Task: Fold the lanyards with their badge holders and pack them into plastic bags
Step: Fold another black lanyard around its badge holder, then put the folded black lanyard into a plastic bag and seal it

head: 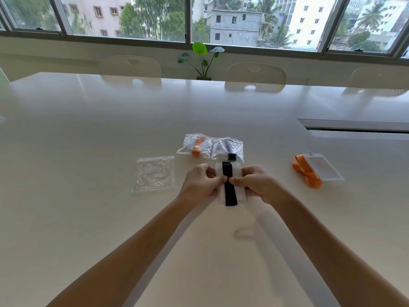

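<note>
Thumbs of left hand (202,181) and right hand (254,182) pinch black fabric lanyard (230,189) against frosted plastic badge holder (241,193), above the table; slack grip, wrap springs loose before empty clear zip bag (155,173).

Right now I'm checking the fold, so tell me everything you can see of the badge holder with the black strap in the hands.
The badge holder is a pale, frosted, soft-looking plastic rectangle, held upright above the white table. A black strap runs down the middle of its front, top to bottom. The left hand and right hand grip its sides, thumbs pressing the strap near the middle.
</note>
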{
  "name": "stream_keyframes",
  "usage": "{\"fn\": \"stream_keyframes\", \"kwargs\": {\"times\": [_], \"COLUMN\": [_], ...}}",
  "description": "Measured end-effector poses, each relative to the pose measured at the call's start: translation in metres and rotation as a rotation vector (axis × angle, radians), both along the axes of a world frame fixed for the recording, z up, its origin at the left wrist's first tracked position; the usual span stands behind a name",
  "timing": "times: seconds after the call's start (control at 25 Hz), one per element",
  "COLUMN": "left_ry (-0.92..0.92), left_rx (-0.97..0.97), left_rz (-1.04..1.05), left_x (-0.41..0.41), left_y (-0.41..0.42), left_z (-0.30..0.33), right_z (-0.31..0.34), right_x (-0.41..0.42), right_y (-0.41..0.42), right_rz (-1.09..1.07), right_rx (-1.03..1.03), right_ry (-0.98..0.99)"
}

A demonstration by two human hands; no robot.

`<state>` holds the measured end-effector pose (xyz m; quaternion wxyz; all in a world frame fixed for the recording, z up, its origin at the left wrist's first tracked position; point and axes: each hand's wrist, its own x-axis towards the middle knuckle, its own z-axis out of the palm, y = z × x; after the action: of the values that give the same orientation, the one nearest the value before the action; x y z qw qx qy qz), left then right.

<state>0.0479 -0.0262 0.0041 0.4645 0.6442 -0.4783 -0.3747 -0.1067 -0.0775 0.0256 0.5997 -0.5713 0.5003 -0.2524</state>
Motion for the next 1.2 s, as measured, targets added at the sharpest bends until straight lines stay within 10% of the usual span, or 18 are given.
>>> {"fn": "stream_keyframes", "kwargs": {"times": [0.36, 0.64, 0.92, 1.2], "left_ry": [-0.198, -0.280, -0.462, -0.732], "left_rx": [0.189, 0.181, -0.070, 0.264], "left_rz": [-0.060, -0.005, 0.395, 0.262], "left_x": [-0.006, 0.008, 0.086, 0.167], "left_y": [-0.014, -0.010, -0.001, 0.008], "left_z": [0.001, 0.010, 0.041, 0.020], "right_z": [-0.010, 0.005, 0.045, 0.012], "right_x": [-0.009, -0.013, 0.042, 0.139], "right_y": [-0.010, -0.018, -0.021, 0.010], "right_rz": [0.001, -0.046, -0.197, 0.209], "right_rx": [-0.487, -0.238, -0.761, -0.823], "right_ry": [0.697, 0.429, 0.401, 0.354]}}
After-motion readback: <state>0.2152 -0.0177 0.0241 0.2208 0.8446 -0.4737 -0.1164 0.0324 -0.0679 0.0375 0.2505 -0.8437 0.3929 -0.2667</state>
